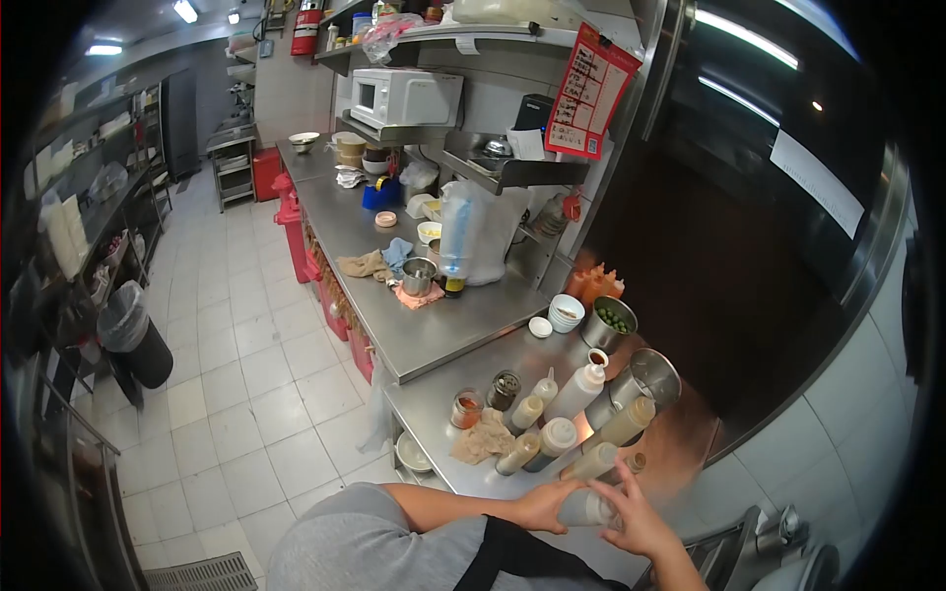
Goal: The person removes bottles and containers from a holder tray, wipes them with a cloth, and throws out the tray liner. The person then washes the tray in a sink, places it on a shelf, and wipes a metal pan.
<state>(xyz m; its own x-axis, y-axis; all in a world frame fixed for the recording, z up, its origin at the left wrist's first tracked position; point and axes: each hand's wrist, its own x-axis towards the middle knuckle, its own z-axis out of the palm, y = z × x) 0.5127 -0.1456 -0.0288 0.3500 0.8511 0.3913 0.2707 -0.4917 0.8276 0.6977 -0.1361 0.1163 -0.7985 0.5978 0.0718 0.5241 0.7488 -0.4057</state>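
At the near end of the steel counter, my left hand (pixel 543 506) is wrapped round a pale translucent container (pixel 583 508). My right hand (pixel 634 514) touches the same container from the other side, its fingers spread over the top. Just beyond my hands stand several squeeze bottles, among them a tall white one (pixel 575 391) and a yellowish one (pixel 628 421). A crumpled brown cloth (pixel 484 438) lies left of the bottles, beside a jar of red powder (pixel 466 408) and a dark-filled jar (pixel 504 390).
Further along the counter are a steel pot of green limes (pixel 610 321), stacked white bowls (pixel 566 312), a large steel pot (pixel 645 379) and orange bottles (pixel 597 284). A metal bowl (pixel 419 277) sits on the higher counter (pixel 424 335). A bin (pixel 136 335) stands on the floor at left.
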